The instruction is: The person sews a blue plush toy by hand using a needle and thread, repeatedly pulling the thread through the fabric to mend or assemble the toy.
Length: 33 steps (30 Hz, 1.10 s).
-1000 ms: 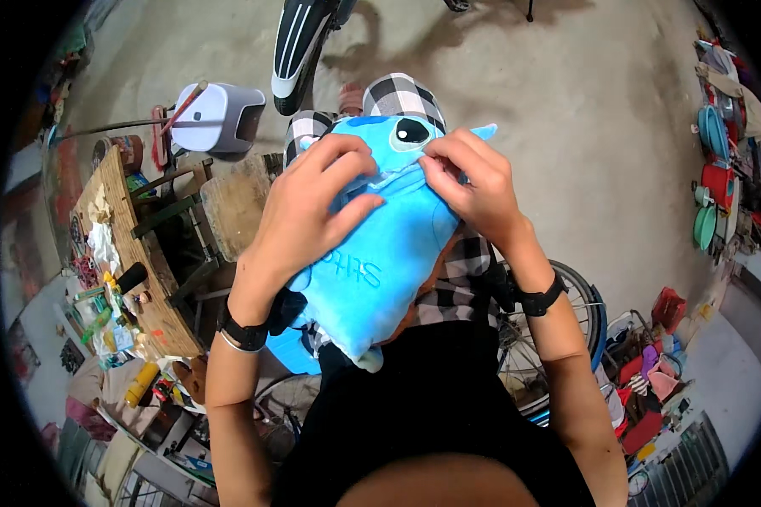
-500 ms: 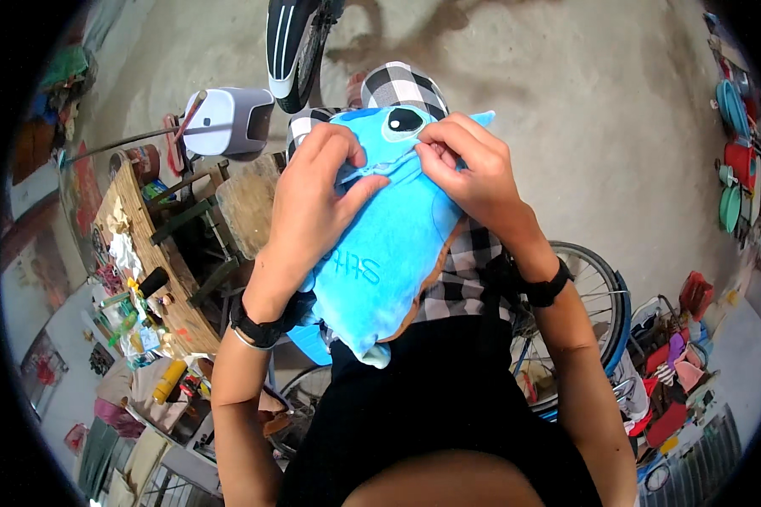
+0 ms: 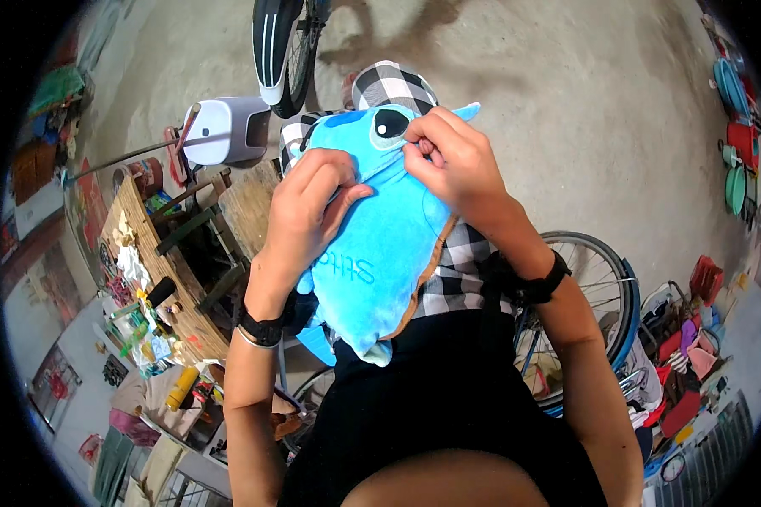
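Observation:
A soft blue plush toy (image 3: 379, 245) with a big black-and-white eye lies across my lap, brown along one edge and with dark stitched lettering on its body. My left hand (image 3: 306, 211) is closed on the plush fabric just below the eye area, thumb and bent fingers close together. On the other side, my right hand (image 3: 457, 165) pinches the cloth right beside the eye. A crease or seam runs across the plush between both hands. What lies under the fingertips is hidden.
At the left stand a wooden workbench (image 3: 173, 283) strewn with small items, and a white plastic stool (image 3: 227, 131). A bicycle wheel (image 3: 596, 313) is close by my right arm; another wheel with a black fender (image 3: 272, 51) is ahead. Clutter lines the right wall.
The raised, bunched fold between my hands now lies flatter. My left thumb and fingers have come closer together, while my right hand still pinches beside the eye.

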{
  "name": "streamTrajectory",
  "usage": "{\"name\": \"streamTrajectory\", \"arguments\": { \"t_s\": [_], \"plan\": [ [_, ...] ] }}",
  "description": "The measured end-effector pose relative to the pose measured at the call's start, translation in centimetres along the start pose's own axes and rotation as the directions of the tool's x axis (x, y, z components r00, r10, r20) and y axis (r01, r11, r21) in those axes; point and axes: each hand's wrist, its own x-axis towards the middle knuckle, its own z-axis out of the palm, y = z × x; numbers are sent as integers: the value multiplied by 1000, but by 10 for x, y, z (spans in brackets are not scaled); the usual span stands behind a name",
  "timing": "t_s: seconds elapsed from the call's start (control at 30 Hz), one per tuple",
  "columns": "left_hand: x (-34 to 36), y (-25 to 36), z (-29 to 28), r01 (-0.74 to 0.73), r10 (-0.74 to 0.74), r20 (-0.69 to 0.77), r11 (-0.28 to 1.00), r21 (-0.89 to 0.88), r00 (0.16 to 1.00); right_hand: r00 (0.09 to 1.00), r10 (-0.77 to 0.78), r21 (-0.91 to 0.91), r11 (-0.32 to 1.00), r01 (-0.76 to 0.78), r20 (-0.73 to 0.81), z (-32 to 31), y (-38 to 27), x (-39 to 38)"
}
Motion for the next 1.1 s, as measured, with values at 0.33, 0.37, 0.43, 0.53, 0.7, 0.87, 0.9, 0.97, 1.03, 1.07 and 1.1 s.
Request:
{"name": "streamTrajectory", "arguments": {
  "t_s": [0.33, 0.37, 0.43, 0.53, 0.7, 0.87, 0.9, 0.97, 1.03, 1.07, 1.1],
  "plan": [
    [-1, -4, 2, -2, 2, -4, 1000, -11, 1000, 981, -28, 99, 995, 9, 194, -17, -2, 14],
    [-1, -4, 2, -1, 1, -10, 1000, -17, 1000, 974, -50, 77, 996, 34, 219, -18, -2, 16],
    [0, -3, 1, 7, -7, -8, 1000, -18, 1000, 970, -60, 41, 998, 52, 234, -18, -1, 19],
    [0, -3, 1, 20, -20, -8, 1000, -17, 1000, 962, -110, -41, 991, 124, 249, -15, 2, 23],
    [0, -4, 2, 42, -42, -18, 999, -30, 999, 963, -164, -106, 976, 190, 213, -12, 4, 20],
    [4, 0, 3, 130, -130, 15, 986, -102, 991, 986, -107, -47, 992, 114, 128, -10, 3, 15],
    [5, 2, 3, 132, -131, 15, 986, -102, 991, 986, -107, -45, 993, 113, 129, -10, 2, 14],
    [6, 5, 3, 174, -174, 8, 980, -98, 985, 993, -37, -12, 999, 39, 110, -9, 1, 13],
    [6, 4, 4, 150, -151, -4, 986, -68, 989, 995, -45, 0, 999, 46, 89, -7, 2, 12],
    [7, 3, 4, 126, -127, -17, 991, -37, 992, 996, -54, 11, 999, 53, 68, -6, 3, 12],
    [6, 3, 5, 126, -127, -15, 991, -38, 992, 996, -52, 12, 999, 51, 67, -5, 3, 12]
  ]
}}
